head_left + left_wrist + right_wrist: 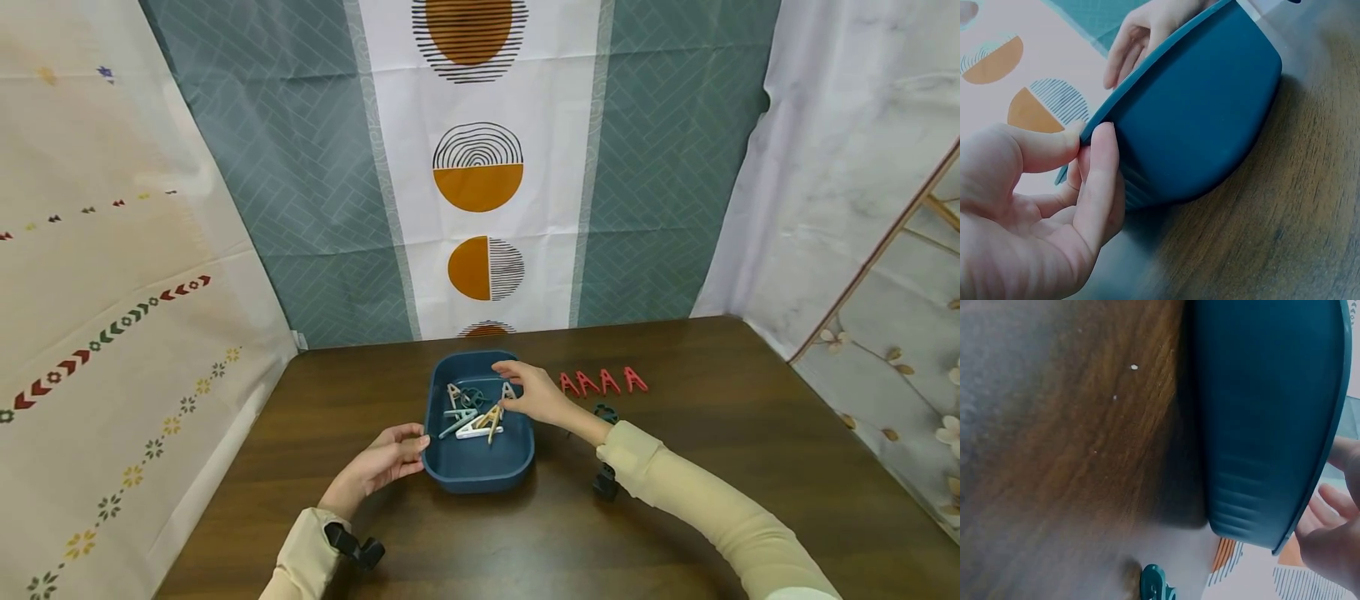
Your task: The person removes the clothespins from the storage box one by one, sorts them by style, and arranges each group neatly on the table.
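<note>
A dark blue plastic bin [480,482] stands on the table with several clothes pegs inside: white [472,430], yellow [492,418], pale green [457,423] and a dark green one [472,398]. My left hand [392,457] pinches the bin's left rim between thumb and fingers, which the left wrist view shows closely. Over the right side of the bin hovers my right hand [536,395], thumb and fingers apart, with a pale peg [508,391] lying below the gap. In the right wrist view, the bin wall [1266,425] partly hides that hand [1335,531].
Several red clothes pegs [602,382] lie in a row on the wooden table [675,450], right of the bin. A green peg [1154,582] sits on the table near my right wrist. Patterned cloths [300,167] hang behind and at both sides.
</note>
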